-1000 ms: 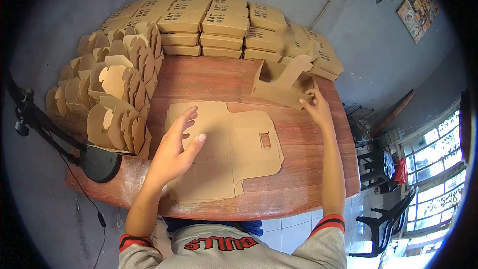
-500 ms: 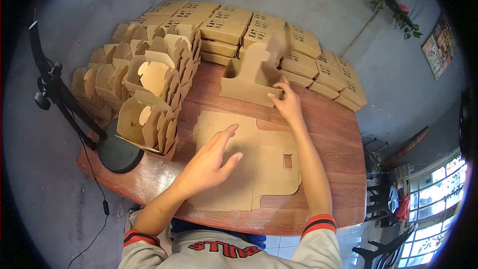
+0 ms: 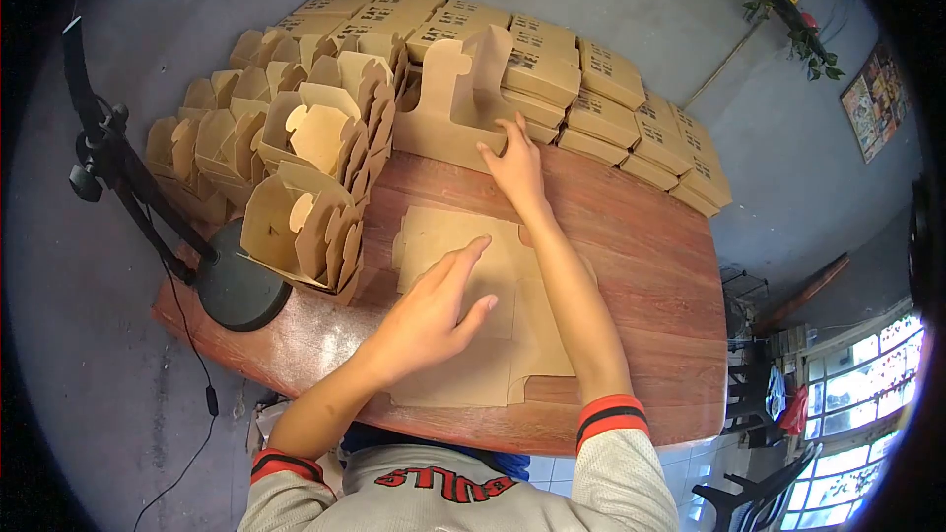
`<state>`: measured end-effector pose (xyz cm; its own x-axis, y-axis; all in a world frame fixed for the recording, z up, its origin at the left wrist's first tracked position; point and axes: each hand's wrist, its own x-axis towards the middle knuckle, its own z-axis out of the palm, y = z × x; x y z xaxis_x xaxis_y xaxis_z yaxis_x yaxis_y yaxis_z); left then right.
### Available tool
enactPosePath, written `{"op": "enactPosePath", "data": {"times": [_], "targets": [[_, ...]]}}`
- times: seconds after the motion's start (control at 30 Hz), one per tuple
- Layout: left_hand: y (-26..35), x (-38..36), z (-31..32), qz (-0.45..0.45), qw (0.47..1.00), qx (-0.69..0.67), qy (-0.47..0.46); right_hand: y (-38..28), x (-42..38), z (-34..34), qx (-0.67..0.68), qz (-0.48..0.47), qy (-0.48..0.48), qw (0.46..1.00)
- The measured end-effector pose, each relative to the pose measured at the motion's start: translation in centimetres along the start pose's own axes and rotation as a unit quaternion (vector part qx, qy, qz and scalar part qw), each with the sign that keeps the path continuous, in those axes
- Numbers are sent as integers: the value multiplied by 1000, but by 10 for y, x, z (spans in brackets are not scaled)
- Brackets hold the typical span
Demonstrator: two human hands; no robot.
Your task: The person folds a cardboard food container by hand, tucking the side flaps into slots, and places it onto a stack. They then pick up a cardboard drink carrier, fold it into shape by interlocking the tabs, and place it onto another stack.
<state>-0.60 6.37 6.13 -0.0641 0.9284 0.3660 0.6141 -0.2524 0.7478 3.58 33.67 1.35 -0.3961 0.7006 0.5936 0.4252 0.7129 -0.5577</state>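
Note:
My right hand (image 3: 514,160) grips the near right corner of a brown cardboard box (image 3: 440,141), thumb outside and fingers over the wall. The box stands upright with its tall flaps raised, at the back of the table beside the nested boxes. My left hand (image 3: 434,313) is open, fingers stretched out and thumb apart, over the flat cardboard blank (image 3: 463,379). That blank lies on the table in front of me, partly covered by my left hand and right forearm.
Nested open boxes (image 3: 325,138) fill the table's left side. Behind, closed boxes printed "EAT ME!" (image 3: 537,74) are stacked along the wall. A black lamp base (image 3: 236,281) stands at the left edge of the wooden table (image 3: 670,335).
My right hand has carried the upright box leftward and back, close to the nested boxes. My left hand stays over the flat blank, still open.

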Motion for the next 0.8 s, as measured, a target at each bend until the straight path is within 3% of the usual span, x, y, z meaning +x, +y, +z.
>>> {"op": "enactPosePath", "data": {"times": [0.1,0.2,0.23,0.33,0.43,0.53,0.63,0.8], "targets": [[-2,-2,-5,-7,999,20,33,-3,-10,-16,16,-6,28,999],[-6,-1,-20,-21,997,46,59,-28,-33,-78,28,42,-178,983],[-7,-1,-23,-18,996,47,73,-21,-45,-92,-58,16,-262,963],[1,-9,-30,-24,994,52,94,-29,-91,-137,-197,24,-402,894],[0,-34,-31,-34,994,37,92,-20,-110,-160,-155,55,-490,856],[-12,-66,-26,-137,984,-53,104,-3,-119,-163,-146,17,-446,883],[-27,-90,-21,-165,972,-76,148,-1,-106,-165,-101,87,-417,899],[-48,-108,-17,-186,958,-127,178,1,-106,-163,-95,70,-410,904]]}}
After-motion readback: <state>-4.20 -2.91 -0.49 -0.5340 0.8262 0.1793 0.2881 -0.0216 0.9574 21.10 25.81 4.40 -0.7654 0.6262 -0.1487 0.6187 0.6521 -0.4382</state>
